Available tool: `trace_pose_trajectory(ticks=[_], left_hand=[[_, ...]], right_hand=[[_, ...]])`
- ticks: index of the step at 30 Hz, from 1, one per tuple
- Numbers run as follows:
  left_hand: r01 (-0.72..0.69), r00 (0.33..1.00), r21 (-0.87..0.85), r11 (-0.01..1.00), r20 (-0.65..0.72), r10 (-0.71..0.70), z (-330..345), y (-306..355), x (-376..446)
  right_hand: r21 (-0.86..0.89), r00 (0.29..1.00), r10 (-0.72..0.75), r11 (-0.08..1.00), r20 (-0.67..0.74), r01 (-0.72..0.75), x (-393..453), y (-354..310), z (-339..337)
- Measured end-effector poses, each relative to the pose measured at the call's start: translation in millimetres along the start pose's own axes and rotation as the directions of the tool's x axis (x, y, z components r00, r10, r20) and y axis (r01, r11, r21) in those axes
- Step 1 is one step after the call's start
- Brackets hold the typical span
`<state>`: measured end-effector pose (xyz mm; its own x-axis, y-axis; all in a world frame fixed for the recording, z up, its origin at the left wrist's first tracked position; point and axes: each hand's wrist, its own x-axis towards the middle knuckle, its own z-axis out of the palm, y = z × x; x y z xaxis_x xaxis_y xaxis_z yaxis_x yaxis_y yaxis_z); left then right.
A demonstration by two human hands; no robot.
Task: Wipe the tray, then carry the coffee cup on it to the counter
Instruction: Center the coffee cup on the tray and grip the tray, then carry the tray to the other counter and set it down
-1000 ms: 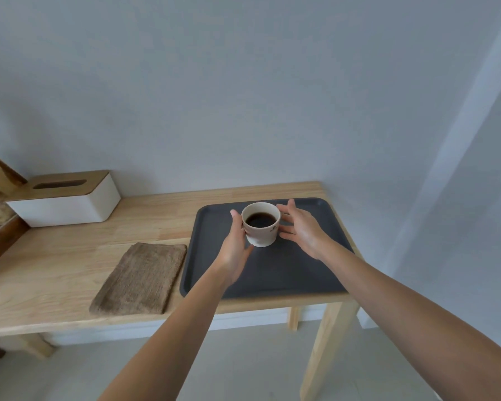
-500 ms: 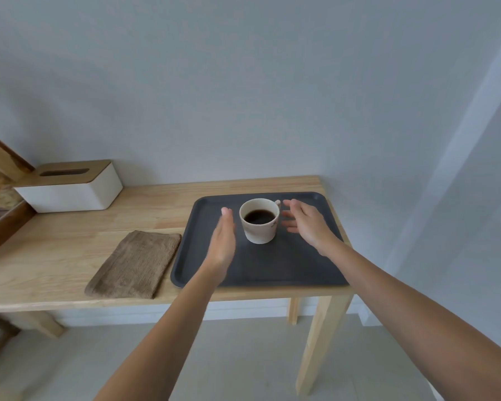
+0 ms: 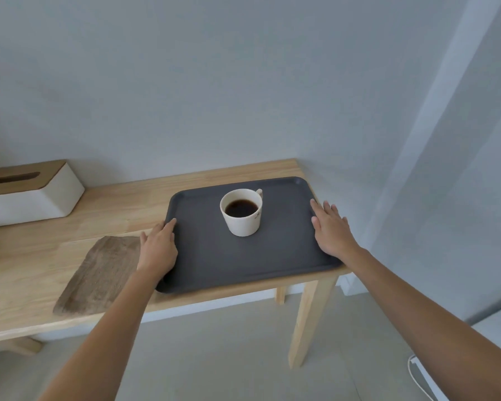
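Observation:
A dark grey tray (image 3: 243,264) lies on the right end of a light wooden table (image 3: 119,204). A white cup (image 3: 242,223) of black coffee stands upright on the tray's far half, its handle turned to the back right. My left hand (image 3: 157,250) rests on the tray's left rim, fingers extended and pointing away from me. At the right rim my right hand (image 3: 331,230) lies flat, fingers spread. Neither hand touches the cup. A brown folded cloth (image 3: 99,274) lies on the table just left of the tray, beside my left hand.
A white tissue box (image 3: 35,196) with a wooden lid stands at the back left of the table. A grey wall runs behind the table and close past its right end. The table leg (image 3: 307,322) stands on a pale floor. A white cable (image 3: 417,377) lies bottom right.
Both hands let go of the cup and moved outward, from either side of it to the tray's left and right rims. The cup stays standing on the tray.

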<state>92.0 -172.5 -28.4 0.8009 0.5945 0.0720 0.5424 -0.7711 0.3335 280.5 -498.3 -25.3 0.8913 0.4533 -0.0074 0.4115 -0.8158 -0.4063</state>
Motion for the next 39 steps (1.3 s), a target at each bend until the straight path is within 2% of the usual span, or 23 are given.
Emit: trace_pose_trajectory(ticks=[2, 7, 12, 15, 20, 26, 31, 39], left_hand=[[-0.027, 1.000, -0.029, 0.999, 0.007, 0.027, 1.1, 3.2, -0.5], [-0.135, 0.991, -0.237, 0.962, -0.047, 0.127, 4.6, 17.7, -4.2], [-0.151, 0.989, -0.330, 0.932, -0.044, 0.145, 9.9, 39.5, -3.0], [-0.138, 0.987, -0.447, 0.884, 0.010, 0.159, 13.5, 59.3, 1.3], [-0.187, 0.968, -0.510, 0.840, 0.052, 0.247, 20.0, 99.2, 5.3], [-0.341, 0.901, -0.532, 0.775, 0.052, 0.432, 31.5, 171.7, 5.6], [-0.461, 0.813, -0.537, 0.706, 0.063, 0.579, 50.5, 255.3, -11.9], [-0.515, 0.689, -0.622, 0.590, 0.109, 0.716, 105.7, 411.3, -77.1]], right_hand=[[0.009, 0.999, 0.032, 0.999, 0.004, -0.032, -5.7, 3.3, -1.4], [0.216, 0.993, 0.118, 0.970, -0.003, -0.115, -28.5, 20.1, -7.7], [0.334, 0.968, 0.246, 0.917, -0.041, -0.219, -56.5, 41.7, -16.7], [0.368, 0.951, 0.302, 0.893, -0.062, -0.259, -76.3, 54.6, -25.0], [0.376, 0.912, 0.388, 0.871, -0.131, -0.317, -110.5, 77.8, -49.5], [0.398, 0.832, 0.512, 0.823, -0.212, -0.406, -165.9, 115.1, -81.8], [0.463, 0.730, 0.634, 0.743, -0.257, -0.482, -224.0, 163.7, -106.6], [0.563, 0.571, 0.751, 0.644, -0.333, -0.518, -327.2, 266.5, -151.0]])
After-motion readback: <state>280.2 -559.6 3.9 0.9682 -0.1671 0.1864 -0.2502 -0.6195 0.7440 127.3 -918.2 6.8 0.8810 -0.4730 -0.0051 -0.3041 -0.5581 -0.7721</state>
